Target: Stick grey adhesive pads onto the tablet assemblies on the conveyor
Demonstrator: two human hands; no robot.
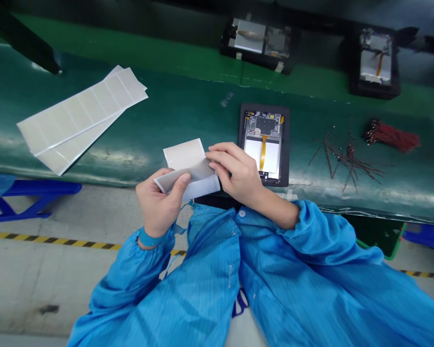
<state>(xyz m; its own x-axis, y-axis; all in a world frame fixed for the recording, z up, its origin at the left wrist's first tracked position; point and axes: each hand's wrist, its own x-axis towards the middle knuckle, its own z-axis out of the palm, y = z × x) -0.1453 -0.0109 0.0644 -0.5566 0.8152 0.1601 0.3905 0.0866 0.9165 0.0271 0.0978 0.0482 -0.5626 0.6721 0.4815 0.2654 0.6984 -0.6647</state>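
My left hand [157,205] grips a folded sheet of pale adhesive stickers [183,153] over the table's front edge, thumb on top. My right hand [240,174] pinches the right edge of the same sheet, fingers bent together. One part of the sheet stands up behind the fold, and a whitish flap hangs at the front. Just right of my right hand, an opened tablet [271,156] lies in a black foam frame. Its circuit board, silver battery and orange ribbon cable show.
Two more sticker sheets [90,108] overlap at the left of the green table [195,111]. Loose red-black wires [350,161] and a wire bundle [394,136] lie at right. Further opened devices [251,36] [376,65] stand at the back. A green-rimmed bin [396,246] sits below.
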